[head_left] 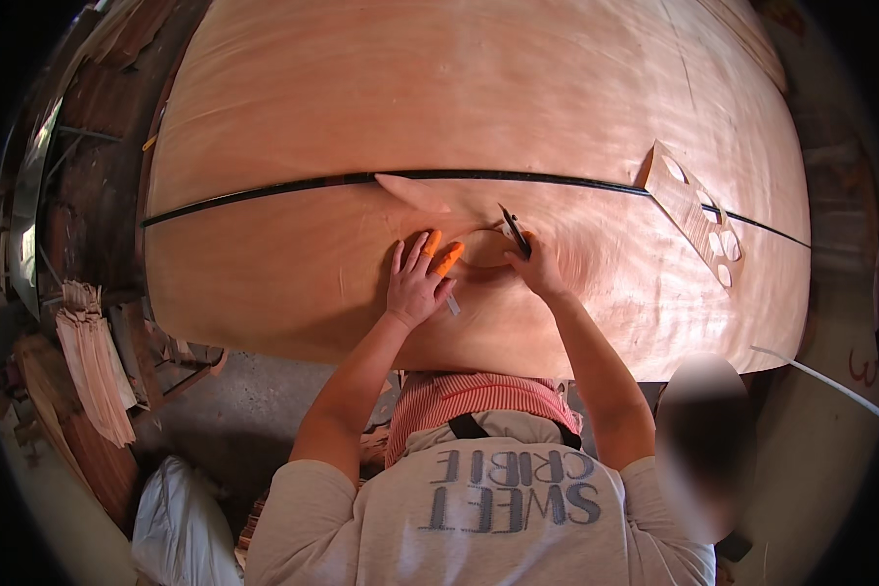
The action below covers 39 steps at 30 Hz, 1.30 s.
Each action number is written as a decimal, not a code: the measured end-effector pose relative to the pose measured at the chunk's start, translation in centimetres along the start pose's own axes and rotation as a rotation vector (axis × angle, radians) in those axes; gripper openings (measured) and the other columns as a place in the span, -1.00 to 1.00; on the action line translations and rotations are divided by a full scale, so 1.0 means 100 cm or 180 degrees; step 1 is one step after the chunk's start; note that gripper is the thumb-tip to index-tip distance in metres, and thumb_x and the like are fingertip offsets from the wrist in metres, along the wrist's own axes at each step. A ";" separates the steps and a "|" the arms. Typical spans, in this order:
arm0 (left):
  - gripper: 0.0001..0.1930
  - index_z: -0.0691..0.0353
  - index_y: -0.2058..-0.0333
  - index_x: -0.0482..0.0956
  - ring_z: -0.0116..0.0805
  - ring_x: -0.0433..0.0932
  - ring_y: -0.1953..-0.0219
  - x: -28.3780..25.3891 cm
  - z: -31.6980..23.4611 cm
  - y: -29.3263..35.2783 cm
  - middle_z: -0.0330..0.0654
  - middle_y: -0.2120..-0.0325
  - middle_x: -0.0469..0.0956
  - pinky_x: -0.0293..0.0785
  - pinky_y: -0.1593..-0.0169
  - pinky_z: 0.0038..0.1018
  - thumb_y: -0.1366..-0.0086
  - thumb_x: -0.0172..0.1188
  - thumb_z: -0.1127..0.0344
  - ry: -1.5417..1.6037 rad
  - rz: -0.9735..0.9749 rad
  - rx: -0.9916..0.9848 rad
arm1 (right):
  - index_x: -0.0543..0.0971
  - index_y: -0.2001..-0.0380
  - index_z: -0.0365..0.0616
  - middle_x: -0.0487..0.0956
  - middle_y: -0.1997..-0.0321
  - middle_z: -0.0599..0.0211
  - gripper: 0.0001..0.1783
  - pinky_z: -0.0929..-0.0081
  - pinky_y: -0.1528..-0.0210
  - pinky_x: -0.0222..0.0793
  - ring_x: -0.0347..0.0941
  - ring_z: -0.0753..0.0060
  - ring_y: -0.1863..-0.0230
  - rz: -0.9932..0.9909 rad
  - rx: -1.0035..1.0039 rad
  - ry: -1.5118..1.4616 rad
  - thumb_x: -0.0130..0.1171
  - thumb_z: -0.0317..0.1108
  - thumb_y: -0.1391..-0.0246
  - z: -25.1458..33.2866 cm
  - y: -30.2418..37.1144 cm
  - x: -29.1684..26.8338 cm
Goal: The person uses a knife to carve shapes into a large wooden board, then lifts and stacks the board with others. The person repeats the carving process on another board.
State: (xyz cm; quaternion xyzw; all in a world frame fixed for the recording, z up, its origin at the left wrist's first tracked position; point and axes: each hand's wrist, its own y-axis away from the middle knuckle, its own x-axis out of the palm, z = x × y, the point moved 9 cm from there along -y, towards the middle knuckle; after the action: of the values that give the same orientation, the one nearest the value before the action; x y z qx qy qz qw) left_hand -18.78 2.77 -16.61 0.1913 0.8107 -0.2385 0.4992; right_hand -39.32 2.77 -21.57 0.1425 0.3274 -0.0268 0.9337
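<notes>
My left hand [421,283] lies on a wide, thin sheet of wood veneer [439,98], fingers spread, with orange covers on two fingers. A small greyish strip [452,305] shows by its thumb. My right hand [540,266] grips a black-handled cutter knife [514,232], its tip pointing away to the left. Between the hands is a rounded outline [482,250] in the veneer; whether it is a hole or a loose patch, I cannot tell. Just beyond, a pointed veneer sliver [410,191] lies on the sheet.
A black strip [313,186] runs across the sheet. On the right, a veneer piece [689,210] with several cut-out holes lies over it. A bundle of veneer strips [96,371] hangs at the left, above a white plastic bag [181,523]. A pale rod [820,379] sticks out at lower right.
</notes>
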 end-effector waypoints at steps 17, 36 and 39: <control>-0.63 0.02 0.18 0.51 -0.15 0.15 -0.14 -0.001 0.003 0.002 -0.07 -0.04 0.24 -0.06 -0.17 -0.05 0.02 0.16 0.13 0.0092 -0.0176 0.0014 | 0.50 0.48 -0.18 0.39 0.74 0.50 -0.82 0.70 0.64 0.09 0.24 0.72 0.68 -0.0305 0.0670 -0.1435 0.08 -0.28 -0.02 0.001 0.037 -0.058; -0.50 0.22 0.05 0.37 -0.14 0.18 -0.13 -0.015 0.007 0.005 -0.05 -0.07 0.21 -0.04 -0.18 -0.07 -0.02 0.11 0.13 0.0655 -0.0541 -0.0219 | 0.46 0.62 -0.18 0.45 0.74 0.41 -0.83 0.63 0.69 0.12 0.30 0.64 0.71 0.0949 0.0819 -0.1212 0.15 -0.33 0.10 0.045 -0.003 0.065; -0.43 0.23 -0.04 0.26 -0.19 0.18 -0.13 -0.015 0.004 0.004 -0.07 -0.09 0.19 -0.05 -0.18 -0.08 -0.04 0.09 0.14 0.0550 -0.0488 -0.0157 | 0.45 0.61 -0.18 0.45 0.73 0.41 -0.84 0.62 0.69 0.12 0.30 0.63 0.71 0.0881 0.0865 -0.1214 0.15 -0.34 0.11 0.042 -0.004 0.065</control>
State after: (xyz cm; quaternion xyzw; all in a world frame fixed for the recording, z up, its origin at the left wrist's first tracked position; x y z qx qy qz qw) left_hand -17.67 2.73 -15.51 0.1362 0.8686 -0.2386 0.4123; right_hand -31.70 1.50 -22.56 0.3023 0.1164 0.0311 0.9456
